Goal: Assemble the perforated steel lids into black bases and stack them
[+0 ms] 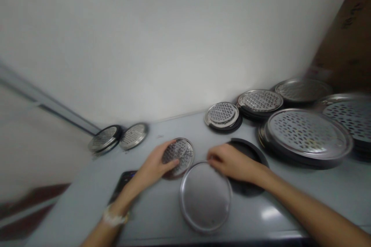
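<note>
My left hand (159,163) is closed round a round metal disc (186,153) with a pattern of holes, thumb on top and fingers at its far edge. My right hand (227,161) pinches the far rim of a plain round metal lid (206,197) with a raised edge. The lid lies partly in front of the perforated disc, close to the table's front edge. A black round dish-like piece (251,152) sits behind my right hand and wrist, partly hidden by them. The picture is somewhat blurred.
Stacks of perforated metal discs with black bases stand at the right, the nearest a large stack (308,133). A small disc stack (222,115) stands at the back. Two more discs (133,136) lie at the left. A dark phone (123,181) lies beside my left forearm. A cardboard box (344,46) rises at the right.
</note>
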Motion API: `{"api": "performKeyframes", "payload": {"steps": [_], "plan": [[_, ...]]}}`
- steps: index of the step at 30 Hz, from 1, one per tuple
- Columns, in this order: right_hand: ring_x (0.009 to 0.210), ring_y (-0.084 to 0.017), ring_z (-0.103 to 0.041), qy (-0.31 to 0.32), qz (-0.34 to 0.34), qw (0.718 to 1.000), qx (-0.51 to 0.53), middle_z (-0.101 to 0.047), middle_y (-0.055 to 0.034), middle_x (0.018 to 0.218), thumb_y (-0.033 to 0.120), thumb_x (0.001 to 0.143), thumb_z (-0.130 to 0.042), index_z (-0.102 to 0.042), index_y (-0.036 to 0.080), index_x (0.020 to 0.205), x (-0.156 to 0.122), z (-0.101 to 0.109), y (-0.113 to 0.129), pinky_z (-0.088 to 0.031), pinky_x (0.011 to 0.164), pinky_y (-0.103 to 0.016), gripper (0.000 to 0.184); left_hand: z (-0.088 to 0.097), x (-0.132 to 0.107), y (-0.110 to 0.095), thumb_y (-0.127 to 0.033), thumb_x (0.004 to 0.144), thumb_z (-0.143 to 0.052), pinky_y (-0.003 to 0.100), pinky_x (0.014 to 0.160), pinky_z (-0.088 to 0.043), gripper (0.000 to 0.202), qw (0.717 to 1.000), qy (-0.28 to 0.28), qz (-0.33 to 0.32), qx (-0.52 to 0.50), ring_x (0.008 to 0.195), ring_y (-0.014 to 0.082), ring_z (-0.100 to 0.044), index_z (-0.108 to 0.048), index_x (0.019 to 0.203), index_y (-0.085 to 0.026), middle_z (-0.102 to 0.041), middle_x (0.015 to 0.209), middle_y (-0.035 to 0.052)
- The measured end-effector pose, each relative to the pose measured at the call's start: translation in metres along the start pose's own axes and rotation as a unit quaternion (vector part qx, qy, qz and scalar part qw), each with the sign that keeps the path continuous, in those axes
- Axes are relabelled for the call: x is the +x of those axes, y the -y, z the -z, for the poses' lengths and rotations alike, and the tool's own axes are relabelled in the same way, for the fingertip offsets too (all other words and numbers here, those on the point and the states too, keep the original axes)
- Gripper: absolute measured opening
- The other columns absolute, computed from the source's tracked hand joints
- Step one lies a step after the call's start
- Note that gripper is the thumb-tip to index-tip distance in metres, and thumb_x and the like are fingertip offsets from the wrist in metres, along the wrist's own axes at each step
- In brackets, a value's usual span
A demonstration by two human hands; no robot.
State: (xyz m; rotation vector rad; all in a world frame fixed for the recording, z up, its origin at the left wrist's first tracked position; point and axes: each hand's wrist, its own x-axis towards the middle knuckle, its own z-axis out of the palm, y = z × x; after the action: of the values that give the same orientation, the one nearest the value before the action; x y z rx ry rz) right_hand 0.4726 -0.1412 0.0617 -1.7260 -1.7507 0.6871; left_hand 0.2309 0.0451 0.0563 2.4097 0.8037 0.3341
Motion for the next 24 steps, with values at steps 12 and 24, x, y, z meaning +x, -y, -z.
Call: {"api": "performKeyframes", "payload": {"steps": [12,24], "plan": [[0.072,-0.016,-0.064,0.000,-0.002,1.000,-0.015,-0.075,-0.0057,0.080,0.014,0.090,-0.058,-0.072,0.016,0.082,0.000,0.001,0.002,-0.038,0.065,-0.024,0.016,0.013,-0.008,-0.027,-0.049,0.079,-0.073,0.053,0.119,-0.033,0.066,0.987,-0.054,-0.003,-0.151,0.137,0.0337,-0.049,-0.053,0.135,-0.021,-0.055,0.144,0.0150],[0.098,-0.022,-0.070,-0.039,-0.029,0.999,0.008,-0.076,-0.0123,0.106,0.010,0.096,-0.041,-0.069,0.013,0.112,0.002,-0.002,-0.003,-0.047,0.087,-0.029,0.032,-0.063,-0.069,-0.081,-0.014,0.054,-0.085,0.055,0.118,-0.037,0.109,0.991,0.089,-0.090,-0.032,0.139,0.0365,-0.041,-0.035,0.150,-0.033,-0.034,0.151,0.0118]]}}
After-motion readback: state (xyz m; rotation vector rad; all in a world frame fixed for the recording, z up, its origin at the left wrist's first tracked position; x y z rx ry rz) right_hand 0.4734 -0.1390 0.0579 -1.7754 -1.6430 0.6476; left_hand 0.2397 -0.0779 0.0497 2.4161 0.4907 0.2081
